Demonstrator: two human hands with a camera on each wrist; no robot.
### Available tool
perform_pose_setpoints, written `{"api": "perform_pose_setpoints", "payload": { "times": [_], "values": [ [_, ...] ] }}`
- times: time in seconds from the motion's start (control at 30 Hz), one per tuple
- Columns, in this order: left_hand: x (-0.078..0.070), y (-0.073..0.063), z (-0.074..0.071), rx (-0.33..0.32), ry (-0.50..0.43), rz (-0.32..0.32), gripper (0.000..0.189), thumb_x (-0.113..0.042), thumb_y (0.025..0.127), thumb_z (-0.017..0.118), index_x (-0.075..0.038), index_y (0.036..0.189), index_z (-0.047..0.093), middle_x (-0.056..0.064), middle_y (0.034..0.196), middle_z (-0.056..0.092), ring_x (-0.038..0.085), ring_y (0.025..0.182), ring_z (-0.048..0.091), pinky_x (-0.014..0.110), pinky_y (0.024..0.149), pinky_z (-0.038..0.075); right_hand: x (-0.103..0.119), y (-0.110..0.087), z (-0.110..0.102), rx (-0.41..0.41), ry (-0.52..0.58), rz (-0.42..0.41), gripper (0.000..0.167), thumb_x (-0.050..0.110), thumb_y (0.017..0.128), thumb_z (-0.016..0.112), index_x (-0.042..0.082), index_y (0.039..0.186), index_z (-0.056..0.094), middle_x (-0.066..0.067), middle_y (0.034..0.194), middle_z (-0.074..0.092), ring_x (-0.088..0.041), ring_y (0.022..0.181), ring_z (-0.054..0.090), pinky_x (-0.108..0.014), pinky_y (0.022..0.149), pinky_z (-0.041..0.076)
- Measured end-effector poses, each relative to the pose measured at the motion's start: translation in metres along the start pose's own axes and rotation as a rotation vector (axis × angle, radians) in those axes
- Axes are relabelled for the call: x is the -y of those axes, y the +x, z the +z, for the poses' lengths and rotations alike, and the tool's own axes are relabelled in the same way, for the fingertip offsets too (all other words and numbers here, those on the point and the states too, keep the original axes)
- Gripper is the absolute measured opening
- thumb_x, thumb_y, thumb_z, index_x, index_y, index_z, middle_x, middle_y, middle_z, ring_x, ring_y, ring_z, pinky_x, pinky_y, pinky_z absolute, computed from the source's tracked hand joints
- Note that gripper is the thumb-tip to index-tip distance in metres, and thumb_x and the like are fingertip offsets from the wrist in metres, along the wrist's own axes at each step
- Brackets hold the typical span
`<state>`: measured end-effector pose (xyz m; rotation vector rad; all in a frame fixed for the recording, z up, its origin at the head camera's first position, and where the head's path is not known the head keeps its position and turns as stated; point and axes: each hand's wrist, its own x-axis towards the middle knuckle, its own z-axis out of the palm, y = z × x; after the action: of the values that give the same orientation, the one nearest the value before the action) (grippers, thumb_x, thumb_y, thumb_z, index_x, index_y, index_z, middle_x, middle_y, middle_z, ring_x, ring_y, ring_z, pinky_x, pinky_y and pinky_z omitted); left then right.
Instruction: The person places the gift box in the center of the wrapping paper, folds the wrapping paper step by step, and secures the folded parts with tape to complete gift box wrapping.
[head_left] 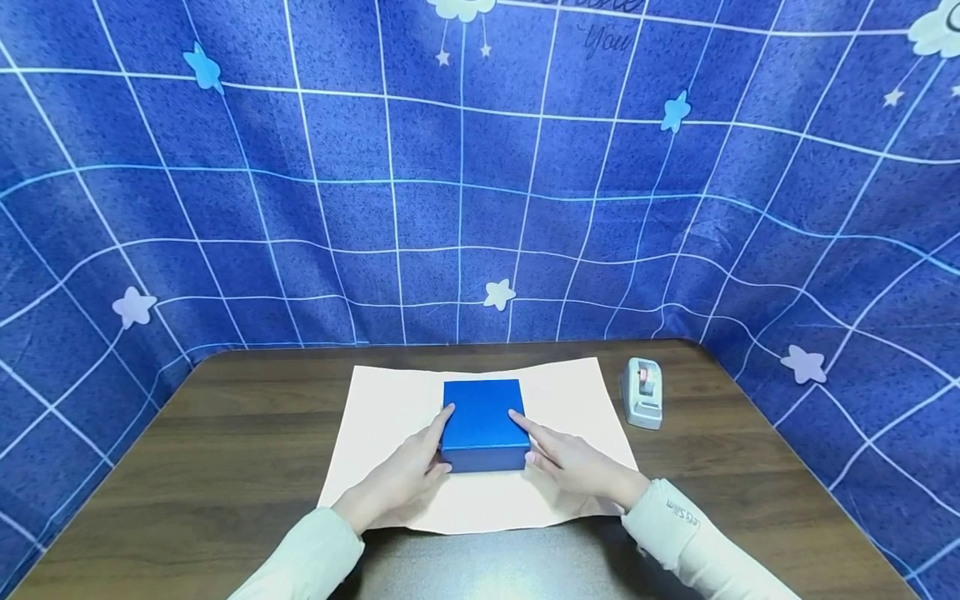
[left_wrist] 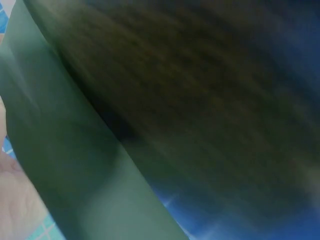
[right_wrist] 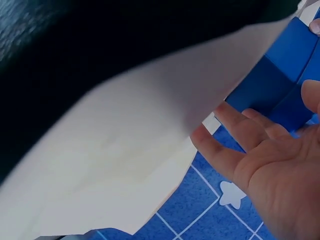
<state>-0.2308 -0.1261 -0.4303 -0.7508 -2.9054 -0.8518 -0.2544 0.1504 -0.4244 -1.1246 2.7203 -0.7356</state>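
Note:
A closed blue box [head_left: 483, 414] sits on a large white sheet of paper [head_left: 390, 392], between the two hands. The left hand [head_left: 405, 467] rests against its left side, the straight index finger along the top edge and the thumb near the front corner. On the other side, the right hand [head_left: 573, 462] lays a straight index fingertip on the box's top, with the thumb by the front right corner. In the right wrist view, the right hand's other fingers [right_wrist: 220, 155] are spread and loosely straight beside the box. The left wrist view is dark and mostly filled by a sleeve.
A light blue tape dispenser [head_left: 642, 393] stands on the brown wooden table [head_left: 247, 433], right of the paper. A blue curtain [head_left: 420, 217] with white lines and stars hangs behind the table and along its sides.

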Motion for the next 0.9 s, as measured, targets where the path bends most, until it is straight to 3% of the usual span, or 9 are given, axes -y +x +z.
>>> {"api": "perform_pose_setpoints", "payload": {
  "times": [0.37, 0.53, 0.67, 0.9],
  "values": [
    [-0.003, 0.001, -0.002, 0.017, 0.022, -0.017, 0.075, -0.012, 0.09, 0.056, -0.006, 0.147, 0.008, 0.022, 0.145, 0.031, 0.032, 0.129, 0.04, 0.042, 0.104, 0.035, 0.0, 0.0, 0.0, -0.002, 0.008, 0.005, 0.058, 0.025, 0.099, 0.039, 0.02, 0.148, 0.009, -0.009, 0.15, 0.026, -0.026, 0.126, 0.044, -0.043, 0.103, 0.036],
    [-0.003, 0.0, -0.008, 0.032, 0.031, -0.026, 0.074, -0.02, 0.09, 0.057, -0.004, 0.146, 0.012, 0.02, 0.145, 0.031, 0.03, 0.129, 0.04, 0.042, 0.104, 0.034, 0.0, 0.0, -0.005, 0.005, 0.06, 0.014, 0.061, 0.027, 0.098, 0.04, 0.011, 0.148, 0.008, -0.016, 0.147, 0.029, -0.032, 0.12, 0.05, -0.044, 0.1, 0.039],
    [-0.006, -0.003, -0.015, 0.032, 0.119, -0.039, 0.076, -0.037, 0.088, 0.058, -0.006, 0.146, 0.018, 0.018, 0.14, 0.04, 0.03, 0.126, 0.044, 0.044, 0.101, 0.037, -0.002, -0.004, -0.014, -0.039, 0.051, 0.003, 0.059, 0.022, 0.097, 0.042, 0.003, 0.146, 0.014, -0.022, 0.142, 0.036, -0.037, 0.116, 0.052, -0.046, 0.099, 0.039],
    [-0.015, 0.001, -0.028, -0.069, 0.319, -0.006, 0.07, -0.049, 0.089, 0.05, -0.004, 0.14, 0.034, 0.017, 0.129, 0.051, 0.033, 0.114, 0.052, 0.047, 0.093, 0.043, -0.008, -0.015, -0.033, -0.166, -0.067, 0.03, 0.052, 0.03, 0.097, 0.043, 0.004, 0.141, 0.03, -0.015, 0.14, 0.042, -0.032, 0.124, 0.046, -0.045, 0.102, 0.036]
  ]
}}
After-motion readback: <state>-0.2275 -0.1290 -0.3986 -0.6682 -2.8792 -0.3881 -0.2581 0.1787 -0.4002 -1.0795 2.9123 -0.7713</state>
